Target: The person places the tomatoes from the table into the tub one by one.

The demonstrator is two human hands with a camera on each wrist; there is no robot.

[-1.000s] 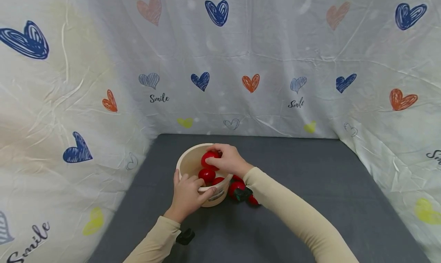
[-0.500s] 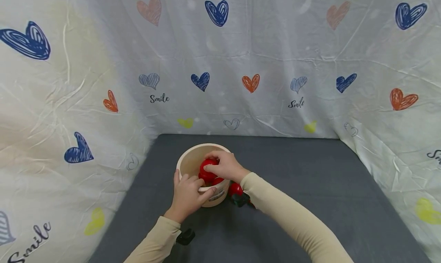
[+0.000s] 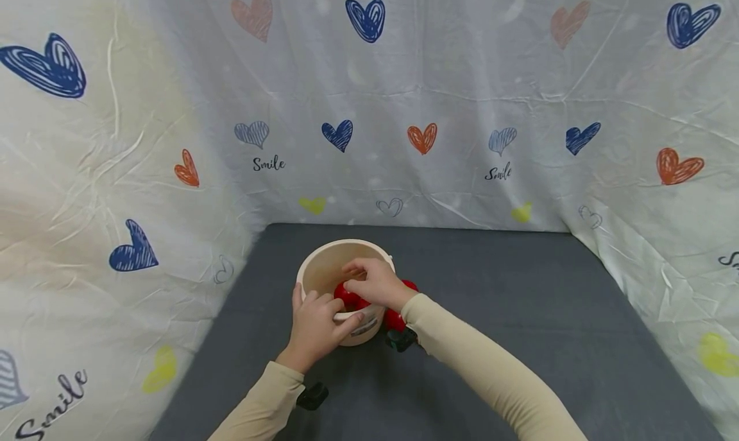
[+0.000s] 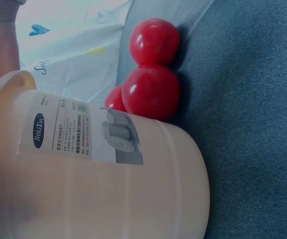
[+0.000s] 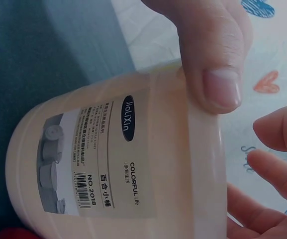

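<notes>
A cream plastic bucket [image 3: 314, 268] with a printed label stands tilted toward me in the head view. My left hand [image 3: 314, 325] grips its near rim, the thumb over the outer side; in the right wrist view that thumb [image 5: 223, 87] presses on the rim. Inside the bucket lie shiny red balls [image 3: 345, 294]. My right hand [image 3: 378, 284] reaches in over the right side, just above them. Its fingers [image 5: 275, 172] are spread and loosely bent in the right wrist view, with nothing seen between them. Part of the bucket's inside is hidden behind this hand.
Several more red balls [image 4: 152, 93] rest on the dark grey table [image 3: 491, 287] against the bucket's right side, partly behind my right wrist. A white cloth with printed hearts [image 3: 421, 139] hangs behind the table and along both sides.
My right hand has lowered a red ball into the bucket and let it go. Its fingers have loosened above the balls. The left hand has stayed on the rim.
</notes>
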